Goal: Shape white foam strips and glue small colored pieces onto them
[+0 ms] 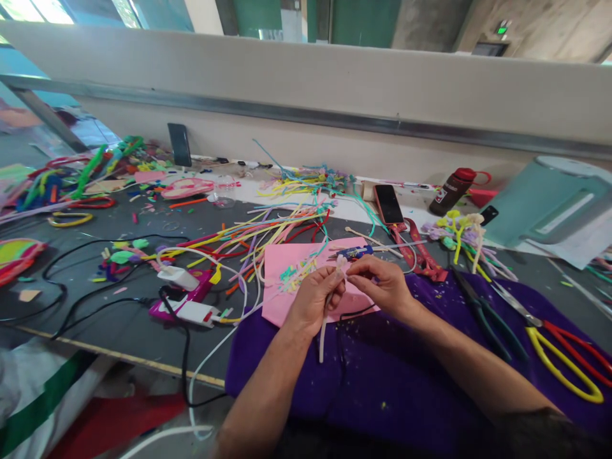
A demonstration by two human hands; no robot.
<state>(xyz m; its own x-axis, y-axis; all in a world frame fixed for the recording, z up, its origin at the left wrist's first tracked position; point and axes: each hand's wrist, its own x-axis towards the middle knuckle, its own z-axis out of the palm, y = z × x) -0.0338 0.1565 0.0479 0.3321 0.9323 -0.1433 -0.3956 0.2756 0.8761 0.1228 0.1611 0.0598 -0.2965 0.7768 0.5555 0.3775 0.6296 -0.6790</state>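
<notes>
My left hand (313,299) and my right hand (380,284) meet over a pink sheet (282,280) at the table's middle. Both pinch a thin white pipe cleaner (324,331); its upper end sits between the fingertips of both hands and its lower end hangs down below my left hand. A purple cloth (411,363) lies under my forearms. Just beyond my fingers lies a small blue tool (357,252).
A heap of coloured pipe cleaners (268,229) spreads behind the pink sheet. Pliers (480,312) and red-and-yellow scissors (567,350) lie at the right. A phone (388,204), a brown bottle (452,190), a teal kettle (549,201), chargers and cables (184,296) are around.
</notes>
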